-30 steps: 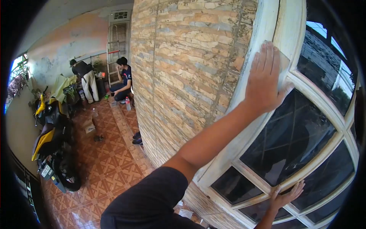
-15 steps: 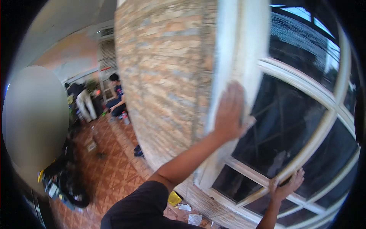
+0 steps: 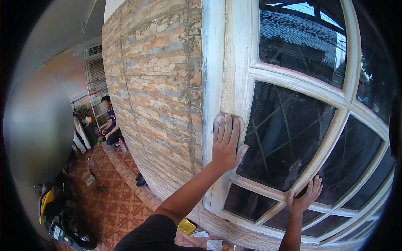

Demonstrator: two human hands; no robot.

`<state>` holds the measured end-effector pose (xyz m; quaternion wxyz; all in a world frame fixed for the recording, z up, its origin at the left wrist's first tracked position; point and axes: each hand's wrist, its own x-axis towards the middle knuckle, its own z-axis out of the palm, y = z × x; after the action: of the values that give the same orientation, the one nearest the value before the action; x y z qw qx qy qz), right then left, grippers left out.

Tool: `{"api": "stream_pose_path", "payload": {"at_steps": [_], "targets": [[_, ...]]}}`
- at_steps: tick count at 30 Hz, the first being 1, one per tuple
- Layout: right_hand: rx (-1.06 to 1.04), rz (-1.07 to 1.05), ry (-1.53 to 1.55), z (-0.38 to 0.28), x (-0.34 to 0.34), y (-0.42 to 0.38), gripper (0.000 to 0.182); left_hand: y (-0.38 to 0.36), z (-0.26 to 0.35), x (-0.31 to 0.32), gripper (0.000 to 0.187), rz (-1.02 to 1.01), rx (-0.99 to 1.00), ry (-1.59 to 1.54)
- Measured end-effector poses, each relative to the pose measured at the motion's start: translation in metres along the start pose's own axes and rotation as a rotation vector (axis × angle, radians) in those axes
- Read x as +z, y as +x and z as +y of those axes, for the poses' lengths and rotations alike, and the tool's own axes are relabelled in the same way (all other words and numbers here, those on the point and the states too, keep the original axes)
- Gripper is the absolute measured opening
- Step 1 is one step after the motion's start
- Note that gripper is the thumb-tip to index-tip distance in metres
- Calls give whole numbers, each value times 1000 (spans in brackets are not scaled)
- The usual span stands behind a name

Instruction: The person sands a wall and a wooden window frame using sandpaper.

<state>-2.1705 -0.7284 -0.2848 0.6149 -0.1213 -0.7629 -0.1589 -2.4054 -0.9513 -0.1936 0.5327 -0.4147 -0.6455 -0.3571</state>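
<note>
Left hand (image 3: 226, 146), 4 fingers flat and unclenched, over a pale sheet (image 3: 241, 123) on the window frame (image 3: 235, 62); right hand (image 3: 302, 200), fingers spread, across a bar (image 3: 328, 146). The sheet, probably light and flexible, is best held flat-handed.

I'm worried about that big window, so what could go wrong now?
The pad under the left hand might slip off the white frame and scratch the dark glass right beside it. The right hand is spread against the window bars, so pushing too hard there could maybe crack a pane. And someone could slip on the papers on the floor.
</note>
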Motion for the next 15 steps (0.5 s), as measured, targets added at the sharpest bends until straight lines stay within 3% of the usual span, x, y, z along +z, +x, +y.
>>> {"api": "stream_pose_path", "payload": {"at_steps": [3,6,8,15], "targets": [[-8,1,-3,0,-1,-1,69,-13,-7,2,53,44,-34,-68],[7,6,12,1,0,0,68,-19,-21,3,38,176,85,-116],[8,4,13,1,0,-1,67,-26,-20,2,29,252,23,-181],[4,4,19,0,2,0,66,-28,-11,-1,39,250,-7,-156]]}}
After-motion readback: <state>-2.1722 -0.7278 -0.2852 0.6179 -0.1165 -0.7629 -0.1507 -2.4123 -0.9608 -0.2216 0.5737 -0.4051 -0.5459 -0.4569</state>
